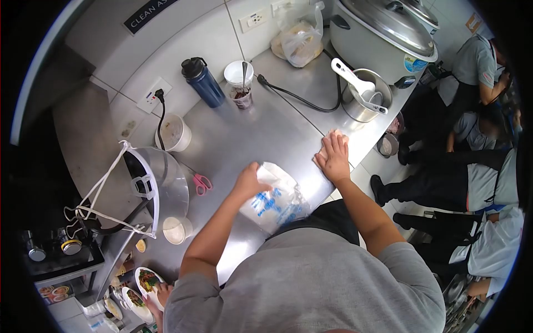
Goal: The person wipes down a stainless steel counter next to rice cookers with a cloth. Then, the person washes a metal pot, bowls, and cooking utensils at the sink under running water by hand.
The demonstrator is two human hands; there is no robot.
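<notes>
My left hand [249, 182] pinches the upper left edge of a white plastic bag [276, 204] with blue print, which lies at the counter's front edge against my body. Over to the right, my right hand [335, 159] presses down on a pale pinkish cloth [318, 160] on the steel counter. The fingers cover most of that cloth, and only its edges show. Pink-handled scissors [203, 184] lie left of the bag, apart from my left hand.
At the back of the steel counter [222, 139] stand a blue bottle [204, 83], a cup with a spoon [241, 97], a tied bag [300, 44] and a large cooker [383, 36]. A metal pot [366, 102] holds white utensils. Several people work at right; plated food [148, 279] sits lower left.
</notes>
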